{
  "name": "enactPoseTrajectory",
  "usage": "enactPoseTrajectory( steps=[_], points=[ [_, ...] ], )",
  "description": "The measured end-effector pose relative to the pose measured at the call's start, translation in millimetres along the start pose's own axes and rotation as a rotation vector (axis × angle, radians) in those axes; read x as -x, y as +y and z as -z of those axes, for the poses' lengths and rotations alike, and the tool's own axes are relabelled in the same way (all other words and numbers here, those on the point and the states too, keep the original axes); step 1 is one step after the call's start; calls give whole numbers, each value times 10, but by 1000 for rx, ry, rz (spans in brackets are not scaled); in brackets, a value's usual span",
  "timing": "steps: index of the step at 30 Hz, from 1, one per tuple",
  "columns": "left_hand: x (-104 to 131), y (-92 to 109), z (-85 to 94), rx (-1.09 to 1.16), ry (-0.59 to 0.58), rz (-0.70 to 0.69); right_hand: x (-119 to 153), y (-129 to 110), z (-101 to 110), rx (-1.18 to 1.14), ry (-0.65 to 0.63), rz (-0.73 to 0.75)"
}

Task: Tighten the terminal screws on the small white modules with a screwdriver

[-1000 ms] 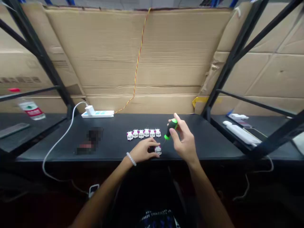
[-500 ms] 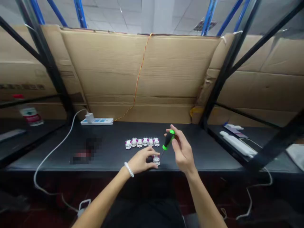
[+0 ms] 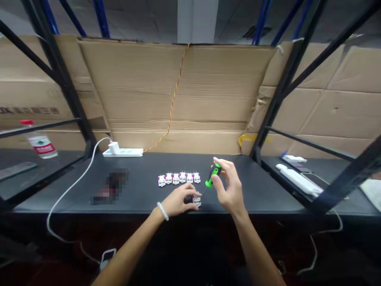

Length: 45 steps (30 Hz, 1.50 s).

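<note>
My right hand (image 3: pixel 228 186) grips a screwdriver (image 3: pixel 213 175) with a black and green handle, its fingers round the upper end. The thin shaft slants down to the left, and its tip meets or comes very near a small white and purple part (image 3: pixel 197 200) at the table's front edge. Thumb and fingers of my left hand (image 3: pixel 178 200) pinch that part from the left; a dark piece shows between them. Just beyond, several similar white and purple parts (image 3: pixel 176 178) stand in a row. I cannot tell exactly where the tip touches.
A white power strip (image 3: pixel 126 152) with a plugged-in charger lies by the cardboard wall (image 3: pixel 166 87). Its white cable (image 3: pixel 70 188) runs off the table's left side. Black metal posts (image 3: pixel 275 103) frame both sides. A blurred-out dark object (image 3: pixel 114 184) lies at left.
The screwdriver handle has tipped further to the right, with my right hand shifting slightly along. My left hand stays on the part. The view has moved a little.
</note>
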<state>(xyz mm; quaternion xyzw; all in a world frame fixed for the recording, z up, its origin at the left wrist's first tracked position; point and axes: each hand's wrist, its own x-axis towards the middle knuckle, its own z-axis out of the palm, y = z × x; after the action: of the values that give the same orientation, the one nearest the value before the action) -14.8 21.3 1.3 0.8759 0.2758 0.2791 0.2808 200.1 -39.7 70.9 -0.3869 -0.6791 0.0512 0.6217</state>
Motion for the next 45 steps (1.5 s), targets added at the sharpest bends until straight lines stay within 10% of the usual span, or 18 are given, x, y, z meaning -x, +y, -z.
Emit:
enactPoseTrajectory(
  steps=[28,45],
  points=[
    [-2,14,-2,6,-6,1,8,-24,-5,-104,-86,-78],
    [0,17,-1,-2,-10,-2,6,-75,-30,78,73,30]
  ],
)
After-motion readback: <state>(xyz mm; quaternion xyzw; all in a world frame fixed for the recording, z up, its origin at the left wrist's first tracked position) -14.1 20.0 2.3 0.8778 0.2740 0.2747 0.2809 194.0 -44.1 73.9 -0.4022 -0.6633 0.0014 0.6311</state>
